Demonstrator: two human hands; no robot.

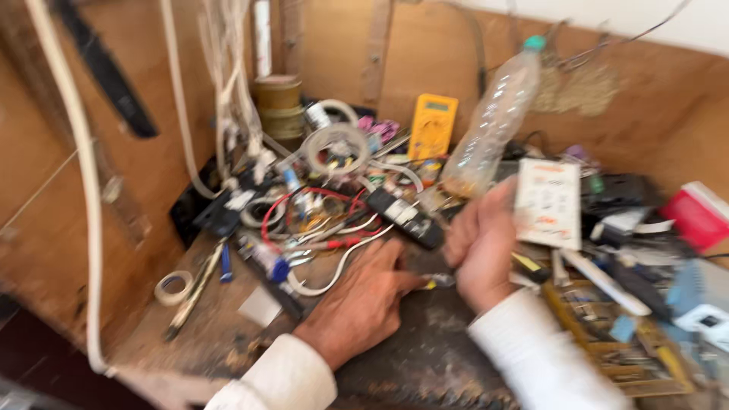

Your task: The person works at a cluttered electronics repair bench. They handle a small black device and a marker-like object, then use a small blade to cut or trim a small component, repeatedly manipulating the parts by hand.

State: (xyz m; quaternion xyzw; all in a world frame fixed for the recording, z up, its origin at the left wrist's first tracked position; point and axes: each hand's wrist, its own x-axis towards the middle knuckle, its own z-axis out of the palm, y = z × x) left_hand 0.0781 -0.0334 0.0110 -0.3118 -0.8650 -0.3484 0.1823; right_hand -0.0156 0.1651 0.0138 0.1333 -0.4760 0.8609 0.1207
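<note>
Just below the black remote (pixel 402 216), my two hands meet over one small metal-tipped piece (pixel 437 281) on the bench. My left hand (pixel 357 304) lies loosely curled, fingertips touching it; my right hand (pixel 480 250) is clenched around its other end. Nothing looks finished yet. Farther beyond the remote I count one plastic bottle (pixel 493 121), one yellow multimeter (pixel 433 125), and one tape roll (pixel 173 287) far left.

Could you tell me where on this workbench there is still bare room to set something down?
The clearest patch is the dark worn bench top in front, between the two sleeves. A smaller one lies between the tape roll and the left hand. Behind the hands, wires are crowded; right of the right hand, tools and boxes pile up.
</note>
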